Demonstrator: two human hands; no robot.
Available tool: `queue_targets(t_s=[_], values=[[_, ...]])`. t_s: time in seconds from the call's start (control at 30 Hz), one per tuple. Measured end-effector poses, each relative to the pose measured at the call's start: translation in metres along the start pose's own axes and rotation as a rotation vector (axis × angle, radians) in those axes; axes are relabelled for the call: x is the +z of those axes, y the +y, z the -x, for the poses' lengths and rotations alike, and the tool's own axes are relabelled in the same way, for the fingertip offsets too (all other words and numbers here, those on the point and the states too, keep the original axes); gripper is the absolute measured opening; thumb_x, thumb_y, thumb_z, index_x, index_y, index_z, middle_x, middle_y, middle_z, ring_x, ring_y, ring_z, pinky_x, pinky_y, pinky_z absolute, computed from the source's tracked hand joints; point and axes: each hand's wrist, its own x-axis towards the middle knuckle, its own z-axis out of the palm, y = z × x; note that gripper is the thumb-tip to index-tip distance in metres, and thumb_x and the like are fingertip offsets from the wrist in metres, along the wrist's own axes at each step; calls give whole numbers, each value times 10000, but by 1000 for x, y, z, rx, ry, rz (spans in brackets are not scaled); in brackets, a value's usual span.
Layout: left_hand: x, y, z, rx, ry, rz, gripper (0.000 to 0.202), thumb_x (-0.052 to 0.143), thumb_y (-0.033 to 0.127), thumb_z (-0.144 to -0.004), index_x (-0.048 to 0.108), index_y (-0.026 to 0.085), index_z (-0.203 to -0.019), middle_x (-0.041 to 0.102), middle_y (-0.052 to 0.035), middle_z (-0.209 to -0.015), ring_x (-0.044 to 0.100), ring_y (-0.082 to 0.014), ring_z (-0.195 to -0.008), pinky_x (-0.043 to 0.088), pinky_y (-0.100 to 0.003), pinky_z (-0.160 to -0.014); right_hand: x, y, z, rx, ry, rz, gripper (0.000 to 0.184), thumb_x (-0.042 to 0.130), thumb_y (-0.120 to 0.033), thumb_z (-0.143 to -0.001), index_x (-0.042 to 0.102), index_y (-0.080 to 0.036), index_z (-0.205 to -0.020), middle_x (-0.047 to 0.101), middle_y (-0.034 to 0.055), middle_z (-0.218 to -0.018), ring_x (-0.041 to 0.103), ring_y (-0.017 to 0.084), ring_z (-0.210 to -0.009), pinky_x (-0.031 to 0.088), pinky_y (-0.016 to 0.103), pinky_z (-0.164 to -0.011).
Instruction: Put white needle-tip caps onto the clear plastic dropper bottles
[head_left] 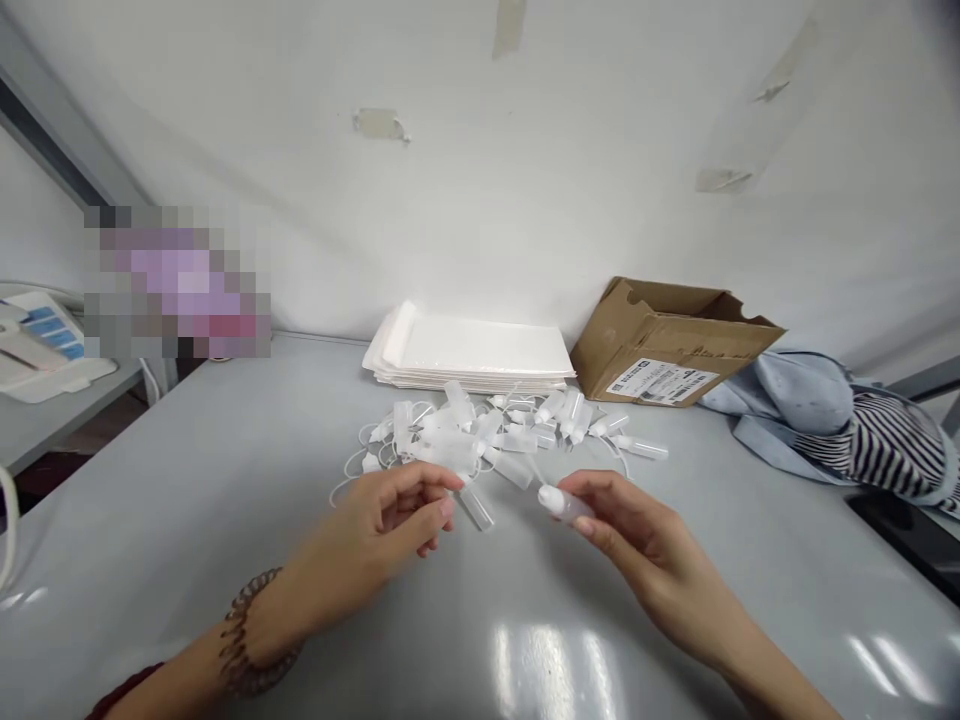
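My right hand (pixel 634 540) pinches a small translucent dropper bottle (pixel 564 503) between thumb and fingers. Its white cap points left, and the bottle is held above the grey table. My left hand (pixel 409 515), with a coiled band at the wrist, has loosely curled fingers and a gap between thumb and forefinger. A clear small bottle (pixel 478 505) lies just right of its fingertips; whether they touch it I cannot tell. Behind both hands spreads a pile of similar bottles (pixel 450 440), several with thin white cords or loops.
A stack of white padded envelopes (pixel 480 345) lies against the wall. Right of it, an open cardboard box (pixel 667 345) with a label leans tilted. Light-blue and striped cloth (pixel 862 430) lies at the right, beside a black flat object (pixel 911 545). A blurred-out patch covers the left back.
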Motion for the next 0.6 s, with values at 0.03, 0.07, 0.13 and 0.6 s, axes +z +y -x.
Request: queue_targets(t_s=[0.03, 0.07, 0.13, 0.6], values=[[-1, 0, -1, -1, -29, 54, 274, 500, 371, -884, 572, 192, -1078, 619, 9, -765, 579, -125, -657, 497, -260, -659, 3, -3, 2, 35, -78, -124, 162, 502, -346, -902, 563, -249, -1017, 624, 22, -905, 576, 171, -851, 441, 286, -735], [-1, 0, -1, 2, -53, 95, 310, 501, 384, -882, 559, 190, -1117, 614, 10, -760, 578, -127, -653, 497, -264, -653, 6, -6, 3, 63, -153, -246, 152, 517, -335, -899, 567, -244, -1010, 626, 19, -894, 575, 161, -849, 433, 285, -763], [1, 0, -1, 0, -91, 130, 373, 519, 397, -870, 540, 179, -1172, 614, 1, -775, 580, -135, -665, 499, -279, -664, 12, -8, 4, 97, -273, -466, 141, 552, -312, -886, 580, -223, -993, 631, 20, -871, 574, 145, -825, 420, 288, -800], [3, 5, 2, -38, -26, 131, 316, 547, 349, -859, 560, 155, -1108, 629, 22, -654, 610, -137, -619, 490, -262, -631, 19, -1, 2, 191, -255, -720, 191, 612, -293, -854, 613, -197, -1018, 653, 38, -881, 576, 139, -801, 384, 281, -818]])
